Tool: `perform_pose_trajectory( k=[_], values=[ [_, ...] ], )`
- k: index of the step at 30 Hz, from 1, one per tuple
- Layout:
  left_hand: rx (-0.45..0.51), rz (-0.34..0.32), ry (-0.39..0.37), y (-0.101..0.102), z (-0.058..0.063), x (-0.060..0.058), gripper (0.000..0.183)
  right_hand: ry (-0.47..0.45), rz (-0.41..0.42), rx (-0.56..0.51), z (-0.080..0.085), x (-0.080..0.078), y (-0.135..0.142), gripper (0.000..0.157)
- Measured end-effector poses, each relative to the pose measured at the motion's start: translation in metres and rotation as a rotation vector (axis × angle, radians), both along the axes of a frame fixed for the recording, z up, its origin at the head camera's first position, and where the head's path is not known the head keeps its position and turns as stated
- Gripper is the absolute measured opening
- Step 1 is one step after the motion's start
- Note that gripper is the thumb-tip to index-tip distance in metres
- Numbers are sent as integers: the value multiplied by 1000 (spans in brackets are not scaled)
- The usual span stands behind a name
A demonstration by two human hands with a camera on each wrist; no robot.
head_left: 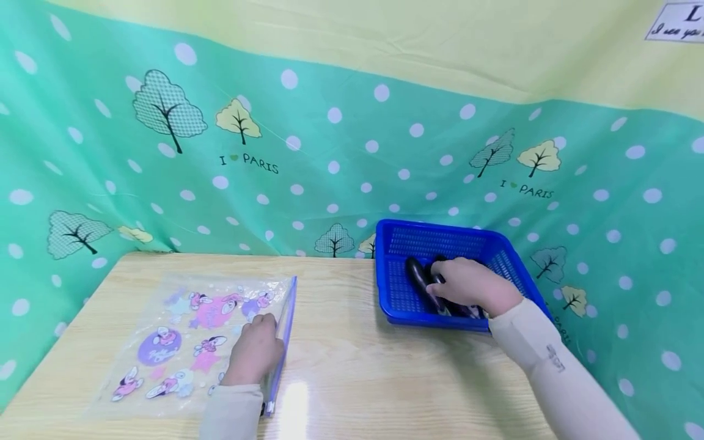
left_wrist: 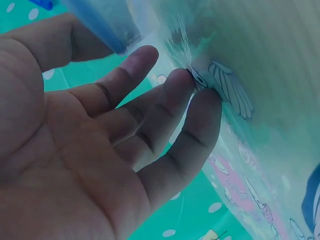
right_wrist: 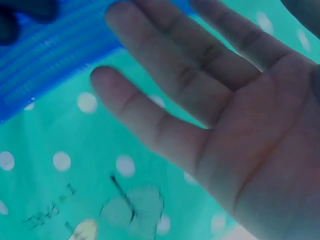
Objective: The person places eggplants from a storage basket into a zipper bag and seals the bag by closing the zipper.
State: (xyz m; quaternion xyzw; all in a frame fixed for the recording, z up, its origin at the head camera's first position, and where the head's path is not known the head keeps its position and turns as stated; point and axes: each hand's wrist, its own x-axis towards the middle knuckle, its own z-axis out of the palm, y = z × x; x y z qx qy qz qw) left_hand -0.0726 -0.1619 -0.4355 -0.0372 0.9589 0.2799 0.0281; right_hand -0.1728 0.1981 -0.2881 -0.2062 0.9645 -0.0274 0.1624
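Observation:
A clear zip bag printed with pink and purple cartoon figures lies flat on the left of the table, its purple zip edge facing right. My left hand rests on it beside that edge; in the left wrist view, loosely bent fingertips touch the film. On the right, a blue basket holds dark, glossy eggplants, partly hidden by my right hand. This hand reaches over them with fingers extended. The right wrist view shows the fingers apart, holding nothing visible.
The light wooden table stretches between bag and basket. A green dotted curtain with tree prints hangs behind and along the sides, close to the basket's back and right.

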Motion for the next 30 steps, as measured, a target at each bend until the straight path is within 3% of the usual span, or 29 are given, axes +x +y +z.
perform_pose_trajectory(
  k=[4, 10, 12, 16, 20, 27, 30],
  values=[
    [23, 10, -7, 0, -1, 2, 31, -86, 64, 107, -21, -22, 1, 22],
    [42, 20, -3, 0, -1, 3, 22, -313, -94, 82, -60, -44, 13, 26],
    [40, 23, 0, -1, -1, 3, 19, -344, -135, 68, -70, -49, 15, 26],
    [28, 25, -2, -2, 1, 3, 21, -354, -129, 94, -86, -57, 12, 26],
    [19, 19, -16, -1, 2, 4, 23, -372, -137, 105, -91, -62, 10, 22],
    [19, 13, -12, -2, 1, 3, 24, -426, -141, -31, -81, -74, 13, 11],
    [12, 12, -9, -2, 1, 2, 23, -421, -122, -63, -75, -80, 13, 19]
  ],
)
